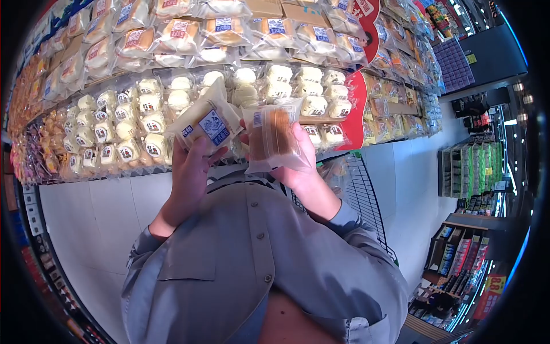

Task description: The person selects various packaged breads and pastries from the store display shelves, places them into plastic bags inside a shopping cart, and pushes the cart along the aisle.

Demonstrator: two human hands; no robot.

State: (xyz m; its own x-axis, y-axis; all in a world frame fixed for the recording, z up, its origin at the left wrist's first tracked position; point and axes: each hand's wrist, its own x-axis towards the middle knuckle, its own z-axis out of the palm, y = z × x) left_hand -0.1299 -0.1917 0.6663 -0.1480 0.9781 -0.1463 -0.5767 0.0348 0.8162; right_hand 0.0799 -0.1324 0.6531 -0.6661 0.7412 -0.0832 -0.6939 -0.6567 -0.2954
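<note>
My left hand (pixel 192 169) holds a clear bag of pale bread with a blue printed label (pixel 211 123), tilted, its sealed corner pointing up. Right beside it, my right hand (pixel 299 160) grips a bag of brown-topped bread (pixel 274 136) from its right side and underneath. The two bags are close together in front of the display, and a barcode shows at the upper left of the brown one. Both sets of fingers are curled round the packaging, some hidden behind it.
Packs of small white buns (pixel 126 129) and rows of bagged bread (pixel 223 31) fill the display ahead, with a red divider (pixel 356 109) on its right. A black wire cart (pixel 364 189) stands by my right arm. Farther right are shelves (pixel 475 166).
</note>
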